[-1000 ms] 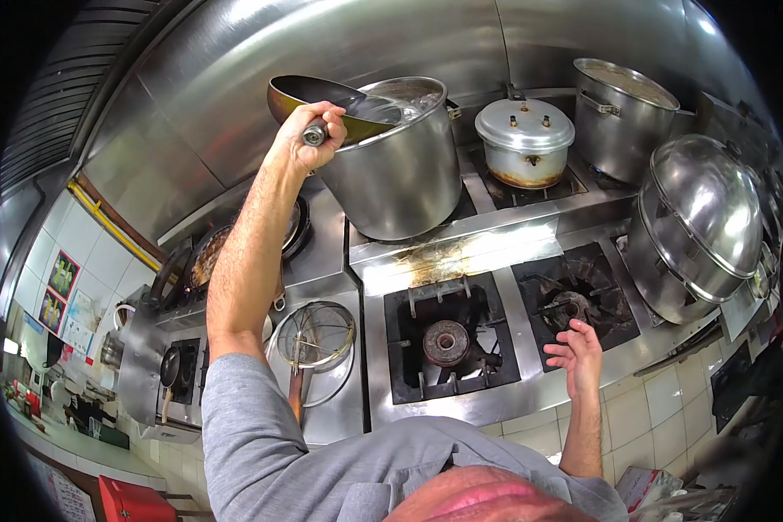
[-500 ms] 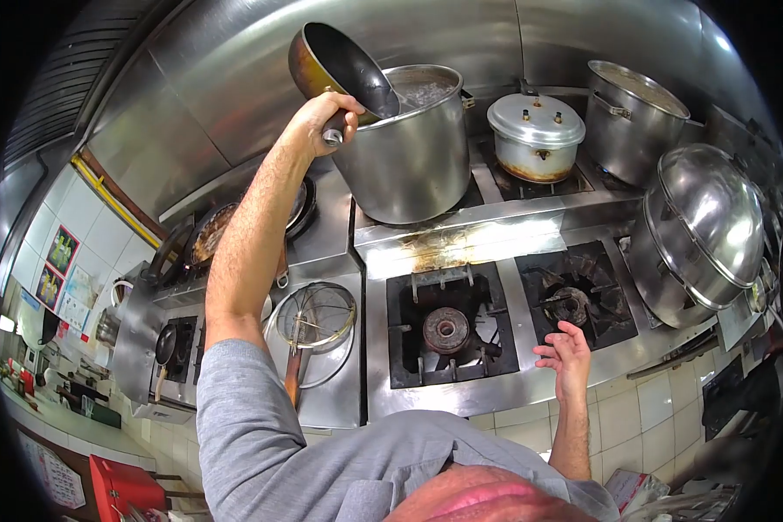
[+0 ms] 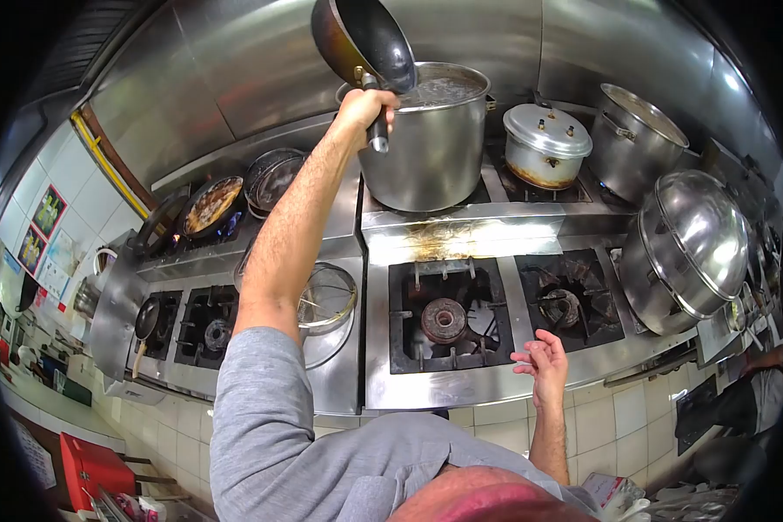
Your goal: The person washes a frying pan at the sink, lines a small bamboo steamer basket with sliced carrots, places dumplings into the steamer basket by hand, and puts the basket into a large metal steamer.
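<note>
My left hand (image 3: 368,115) is closed round the black handle of a deep frying pan (image 3: 370,43), brown outside and dark inside. The pan is steeply tilted, its lower lip at the left rim of a tall steel stockpot (image 3: 426,165). Cloudy, bubbling liquid (image 3: 448,90) fills that pot nearly to the top. Whether anything runs out of the pan I cannot make out. Over the front edge of the stove hovers my right hand (image 3: 545,364), empty, its fingers apart and slightly bent. Nearest to it is a black burner grate (image 3: 574,296).
A lidded pressure cooker (image 3: 548,143) and another tall pot (image 3: 639,130) stand at the back right. A domed steel pot (image 3: 692,252) sits at right. Food browns in a pan (image 3: 213,207) over flame at left. A strainer (image 3: 329,296) lies beneath my left arm. Another person (image 3: 757,391) is at far right.
The frying pan has risen slightly and tips more steeply over the stockpot. My view has shifted, showing more of the left burners. My right hand stays open and empty.
</note>
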A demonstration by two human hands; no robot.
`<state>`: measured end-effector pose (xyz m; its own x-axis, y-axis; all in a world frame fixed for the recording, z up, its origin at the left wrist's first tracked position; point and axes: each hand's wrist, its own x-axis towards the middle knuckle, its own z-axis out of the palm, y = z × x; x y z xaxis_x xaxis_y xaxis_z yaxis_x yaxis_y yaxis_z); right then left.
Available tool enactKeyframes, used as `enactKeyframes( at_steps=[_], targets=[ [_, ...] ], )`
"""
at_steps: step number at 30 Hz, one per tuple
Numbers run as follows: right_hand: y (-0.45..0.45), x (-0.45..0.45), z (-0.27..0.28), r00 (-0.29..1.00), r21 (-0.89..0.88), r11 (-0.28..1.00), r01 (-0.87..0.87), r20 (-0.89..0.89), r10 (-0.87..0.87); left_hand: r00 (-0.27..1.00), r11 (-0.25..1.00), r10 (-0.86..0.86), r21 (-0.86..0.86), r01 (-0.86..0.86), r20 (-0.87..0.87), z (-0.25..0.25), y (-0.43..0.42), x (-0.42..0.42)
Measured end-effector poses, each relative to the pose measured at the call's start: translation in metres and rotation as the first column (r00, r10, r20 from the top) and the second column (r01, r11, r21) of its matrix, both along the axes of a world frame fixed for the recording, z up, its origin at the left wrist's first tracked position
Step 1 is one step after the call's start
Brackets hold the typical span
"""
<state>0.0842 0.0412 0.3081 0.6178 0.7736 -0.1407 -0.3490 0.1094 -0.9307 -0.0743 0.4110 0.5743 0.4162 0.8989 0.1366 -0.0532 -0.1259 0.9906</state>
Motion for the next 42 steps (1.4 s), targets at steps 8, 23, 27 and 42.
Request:
enactKeyframes(
  at_steps=[8, 23, 27, 42],
  targets=[
    [0.003, -0.089, 0.023, 0.992, 0.037, 0.993, -0.114, 0.053, 0.112, 0.498, 0.786, -0.276, -0.105, 0.609, 0.822, -0.002, -0.021, -0.132],
    [0.028, -0.483, 0.043, 0.661, 0.059, 0.662, -0.748, 0.162, 0.732, 0.705, 0.882, 0.286, -0.465, 0.071, 0.649, -0.137, -0.328, -0.595],
    [0.052, -0.586, 0.058, 0.491, 0.056, 0.493, -0.868, 0.247, 0.836, 0.652, 0.866, 0.434, -0.487, -0.113, 0.621, -0.176, -0.382, -0.682],
    [0.252, -0.927, 0.087, 0.654, 0.314, 0.585, -0.748, 0.203, 0.728, 0.223, 0.644, 0.749, -0.606, -0.467, 0.624, -0.209, -0.403, -1.020]
  ],
)
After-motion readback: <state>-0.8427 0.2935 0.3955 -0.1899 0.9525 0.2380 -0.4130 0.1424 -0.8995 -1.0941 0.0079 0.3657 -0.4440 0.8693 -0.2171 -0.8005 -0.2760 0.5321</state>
